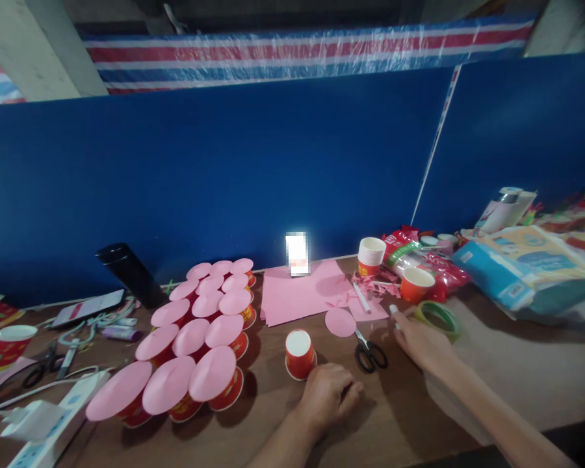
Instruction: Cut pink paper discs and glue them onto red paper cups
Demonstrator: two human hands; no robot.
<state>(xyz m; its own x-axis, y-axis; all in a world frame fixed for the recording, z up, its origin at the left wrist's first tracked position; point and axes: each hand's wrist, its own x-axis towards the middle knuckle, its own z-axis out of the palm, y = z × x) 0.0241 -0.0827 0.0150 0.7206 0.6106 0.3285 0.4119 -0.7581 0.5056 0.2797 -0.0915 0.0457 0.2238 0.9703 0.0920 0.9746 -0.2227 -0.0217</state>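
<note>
Resting on the surface (pixel 385 429), the left hand (pixel 332 393) has its fingers curled in and the palm hidden, so I cannot tell whether anything is inside. The right hand (pixel 422 341), farther out to the right, appears closed on a slim white-ended stick (pixel 394 310), whose tip points away from the person. The relation that matters is to the red paper cup (pixel 300 354): it stands mouth-down, its long axis upright and pale base facing up, just beyond the left hand and slightly to its left. Whether they touch is unclear. The left hand is plainly the nearer; the right is well apart from the cup.

Between the hands lie the scissors (pixel 369 354), handles toward the person, with a pink paper disc (pixel 340 322) past them, flat and nearer the cup than the stick is. Pink-topped cups (pixel 192 336) stand in rows to the left; pink sheets (pixel 297 300) lie straight ahead, and a green tape roll (pixel 452 327) sits just beside the right hand. The brown surface runs back to a blue partition (pixel 253 169), with striped sheeting (pixel 312 55) above.
</note>
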